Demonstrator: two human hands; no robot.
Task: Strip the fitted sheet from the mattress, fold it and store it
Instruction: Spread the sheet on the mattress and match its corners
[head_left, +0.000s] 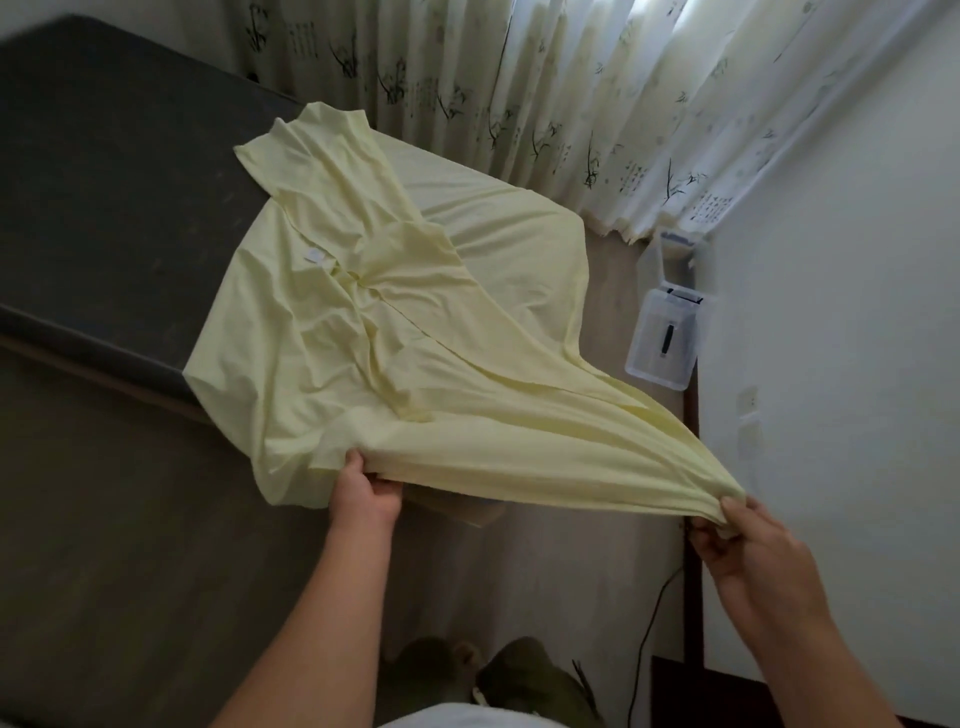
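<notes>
Person is standing at the foot of the bed, working the pale yellow fitted sheet (395, 322). Sheet is lying crumpled across the near end of the dark mattress (104, 182), most of which is showing bare. The near edge is being lifted clear of the bed.

Left hand (366, 491) is gripping the near hem, fingers curled under the cloth and thumb on top. Right hand (743, 540) is pinching a bunched corner, drawn out taut toward the white wall (831, 312). Cloth between the two hands is running in tight pleats.

Far part of the sheet, by the curtain (571, 104), is lying flat. I cannot tell whether it is hooked over that mattress corner.

Risks, as I am reading them:
- If that far corner is caught, pulling harder is likely to strain the elastic or drag the sheet askew.
- The right hand's pinch is taking a thick wad, so a tug may be enough to slip it free.
- A loose flap is hanging off the bed below the left hand and could trail onto the floor (597, 519).
- A dark cable (652, 613) is running along the floor near the feet, and stepping back risks a snag.

Clear plastic box (662, 338) is sitting by the wall, possibly the storage spot.
</notes>
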